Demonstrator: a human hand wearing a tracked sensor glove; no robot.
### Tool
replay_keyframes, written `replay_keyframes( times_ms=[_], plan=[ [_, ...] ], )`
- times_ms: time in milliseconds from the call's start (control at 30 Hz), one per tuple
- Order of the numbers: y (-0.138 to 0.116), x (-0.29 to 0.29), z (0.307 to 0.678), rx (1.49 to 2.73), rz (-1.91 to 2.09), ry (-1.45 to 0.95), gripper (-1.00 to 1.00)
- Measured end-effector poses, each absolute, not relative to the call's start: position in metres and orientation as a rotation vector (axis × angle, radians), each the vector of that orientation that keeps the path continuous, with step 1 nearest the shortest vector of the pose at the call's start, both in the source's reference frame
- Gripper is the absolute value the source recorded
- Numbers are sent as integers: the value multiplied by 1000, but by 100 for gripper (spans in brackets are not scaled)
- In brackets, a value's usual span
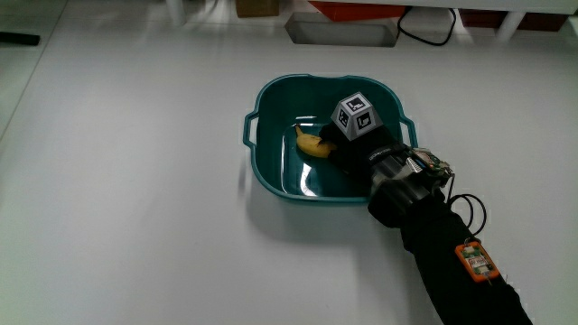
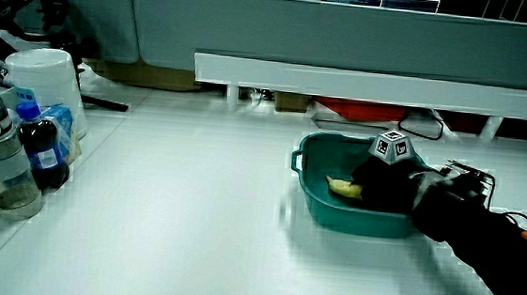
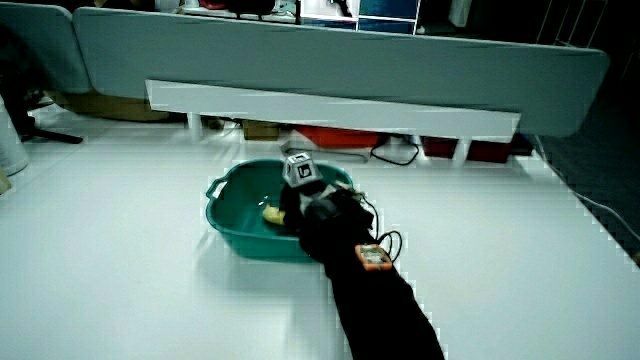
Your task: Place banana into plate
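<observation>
Inside the teal plate (image 1: 271,135), a deep basin with a handle at each end, my hand (image 1: 357,149) reaches down over the rim nearest me, with my forearm (image 1: 452,262) crossing that rim and running back toward me along the white table (image 1: 126,199). On the back of my hand sits the patterned cube (image 1: 355,116), tilted, with its marked faces turned upward. Just beside my fingertips, farther from me than my wrist, the banana (image 1: 310,144) lies on the floor of the plate; only its yellow end shows past the glove, and the remainder is covered by my hand. My hand is at the banana, but I cannot tell whether the fingers are closed on it or merely resting against it, because the glove hides the contact in the main view. In both side views the hand (image 2: 383,181) is low within the plate's walls, and the banana (image 2: 342,187) appears as a short yellow strip at the plate's floor next to the glove (image 3: 300,205). In a side view, bottles (image 2: 38,144) and a white container (image 2: 47,79) stand at the table's edge, well apart from my hand and the plate.
</observation>
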State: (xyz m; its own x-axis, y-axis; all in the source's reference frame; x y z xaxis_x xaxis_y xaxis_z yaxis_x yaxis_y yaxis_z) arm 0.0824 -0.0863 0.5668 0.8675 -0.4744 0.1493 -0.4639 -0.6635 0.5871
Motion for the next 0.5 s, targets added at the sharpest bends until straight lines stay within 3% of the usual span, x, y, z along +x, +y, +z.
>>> replay_keyframes(
  times_ms=[333, 500],
  plan=[
    [-85, 80, 572, 2361, -52, -669, 0],
    [-85, 79, 571, 2353, -56, -667, -26]
  ],
)
